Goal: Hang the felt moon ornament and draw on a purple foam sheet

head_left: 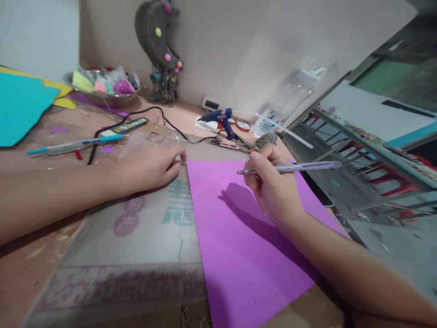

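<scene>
head view shows our right hand point(276, 187) pinching the pen point(309, 166), tip leftward, nearer above the purple sheet point(242, 259) running lengthwise toward bottom centre, our left hand point(152, 166) loosely curled beside its upper left corner.

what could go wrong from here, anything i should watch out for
The blue glue gun shows a small red light, so it may be hot and could burn fingers that stray past the sheet.
The black cord loops beyond the left hand; a snag might drag the glue gun.
The left hand is only near a corner of the purple sheet, so it might shift if the pen presses down.
</scene>
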{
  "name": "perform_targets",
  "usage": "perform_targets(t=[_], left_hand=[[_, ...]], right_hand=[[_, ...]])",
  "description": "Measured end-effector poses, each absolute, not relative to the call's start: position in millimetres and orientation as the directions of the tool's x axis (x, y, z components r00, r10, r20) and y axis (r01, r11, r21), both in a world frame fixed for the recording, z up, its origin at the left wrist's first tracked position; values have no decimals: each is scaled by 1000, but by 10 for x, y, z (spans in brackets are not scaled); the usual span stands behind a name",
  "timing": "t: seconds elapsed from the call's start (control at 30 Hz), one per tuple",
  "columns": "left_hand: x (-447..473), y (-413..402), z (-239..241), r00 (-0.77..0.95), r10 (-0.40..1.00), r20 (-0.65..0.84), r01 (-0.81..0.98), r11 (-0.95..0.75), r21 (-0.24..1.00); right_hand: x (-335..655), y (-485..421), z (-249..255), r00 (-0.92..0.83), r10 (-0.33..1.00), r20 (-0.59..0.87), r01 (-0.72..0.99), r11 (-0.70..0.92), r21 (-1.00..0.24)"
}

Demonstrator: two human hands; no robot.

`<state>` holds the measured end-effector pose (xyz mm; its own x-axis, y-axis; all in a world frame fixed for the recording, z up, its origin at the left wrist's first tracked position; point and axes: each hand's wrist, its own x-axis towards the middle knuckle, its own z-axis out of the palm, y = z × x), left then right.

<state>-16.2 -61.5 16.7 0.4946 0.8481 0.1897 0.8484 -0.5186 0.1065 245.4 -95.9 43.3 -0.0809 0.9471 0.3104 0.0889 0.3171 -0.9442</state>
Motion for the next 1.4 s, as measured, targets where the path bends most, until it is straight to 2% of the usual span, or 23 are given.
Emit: perform_targets(t=[0.13, 0.27, 0.4, 0.63, 0.83, 1.4], left_hand=[[-168, -640, 136, 545, 810, 217, 791, -582, 187], [-159, -744, 130, 727, 652, 217, 597, -756, 268], [-148, -791, 135, 798, 574, 185, 517, -809, 279], [-120, -763, 128, 798, 593, 110, 553, -792, 259], [-116, -760, 141, 802, 590, 99, 550, -792, 265], [-109, -756, 144, 797, 599, 81, 561, -782, 271]], right_hand=[[2381, -1059, 471, -206, 956, 209, 124, 238, -963], [2221, -1202, 444, -419, 908, 24, 214, 125, -969], [2155, -1231, 295, -530, 847, -23, 250, 130, -959], [2122, -1222, 167, -501, 863, 63, 343, 265, -901], [2115, -1224, 185, -527, 850, 9, 336, 218, -916], [2120, -1231, 198, -530, 848, -19, 361, 206, -910]])
